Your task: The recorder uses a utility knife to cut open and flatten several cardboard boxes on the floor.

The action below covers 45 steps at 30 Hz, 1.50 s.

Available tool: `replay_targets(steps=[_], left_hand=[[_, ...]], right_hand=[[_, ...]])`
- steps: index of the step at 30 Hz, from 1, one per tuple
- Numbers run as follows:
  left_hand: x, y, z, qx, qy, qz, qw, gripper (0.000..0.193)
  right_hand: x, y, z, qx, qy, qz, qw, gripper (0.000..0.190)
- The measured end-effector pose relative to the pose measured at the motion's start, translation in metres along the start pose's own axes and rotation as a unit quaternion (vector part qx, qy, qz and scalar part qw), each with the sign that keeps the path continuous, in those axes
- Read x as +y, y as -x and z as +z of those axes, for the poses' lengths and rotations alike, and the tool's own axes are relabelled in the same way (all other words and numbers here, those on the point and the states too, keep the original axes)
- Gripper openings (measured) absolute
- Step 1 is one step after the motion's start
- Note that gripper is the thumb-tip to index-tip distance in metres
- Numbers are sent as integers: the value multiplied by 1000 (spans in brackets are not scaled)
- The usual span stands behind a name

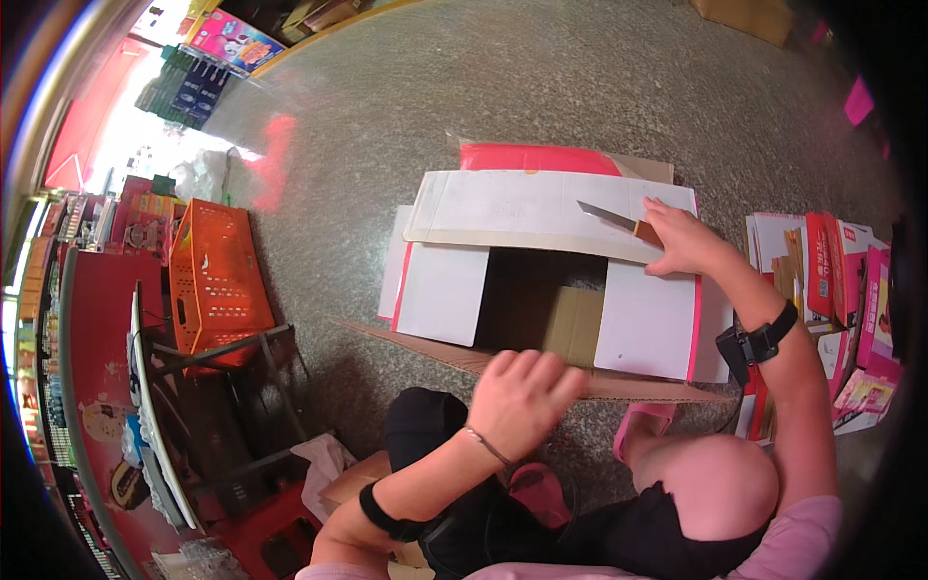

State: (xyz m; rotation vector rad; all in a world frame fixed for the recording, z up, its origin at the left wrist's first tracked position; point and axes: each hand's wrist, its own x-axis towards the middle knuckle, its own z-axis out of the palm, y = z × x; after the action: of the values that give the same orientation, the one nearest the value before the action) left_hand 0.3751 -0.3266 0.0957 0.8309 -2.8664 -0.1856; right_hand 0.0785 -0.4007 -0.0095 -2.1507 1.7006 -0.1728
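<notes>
A white cardboard box (438, 297) with pink edges sits on the floor before me, its opening dark between two folded-in side flaps. My right hand (681, 235) rests on the far white flap (500, 203). In that hand is a knife (612, 216), its wooden handle partly covered by the palm and its blade pointing left. My left hand (525, 395), curled and slightly blurred, is at the raised near flap (428, 349). Whether its fingers grip that flap's edge is hidden.
Flattened cartons (826, 290) are stacked at the right. To the left stand an orange plastic crate (217, 290), a dark metal frame (272, 362) and shelves of goods (54, 391). A red plastic stool (279, 533) is near my left elbow. Another cardboard box (747, 18) lies far right.
</notes>
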Motion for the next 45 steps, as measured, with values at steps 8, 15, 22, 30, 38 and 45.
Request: replay_targets(steps=[8, 15, 22, 30, 38, 45], left_hand=[[-19, 41, -19, -88, 5, -54, 995, 32], [-58, 34, -24, -394, 383, -253, 796, 67], [-144, 35, 65, -500, 115, -370, 774, 122], [-137, 49, 58, -359, -58, -573, 734, 137], [-122, 87, 89, -112, 34, -614, 781, 111], [-144, 116, 38, 284, 111, -439, 845, 60]], right_hand=[[14, -35, -109, 219, -78, 30, 972, 31], [22, -76, -123, 233, 125, 122, 957, 31], [-36, -71, -123, 182, 107, 78, 974, 29], [-70, -14, -145, 288, 138, -9, 948, 24], [-122, -3, -179, 382, 136, -80, 910, 24], [-123, -9, -242, 512, 138, -180, 828, 20]])
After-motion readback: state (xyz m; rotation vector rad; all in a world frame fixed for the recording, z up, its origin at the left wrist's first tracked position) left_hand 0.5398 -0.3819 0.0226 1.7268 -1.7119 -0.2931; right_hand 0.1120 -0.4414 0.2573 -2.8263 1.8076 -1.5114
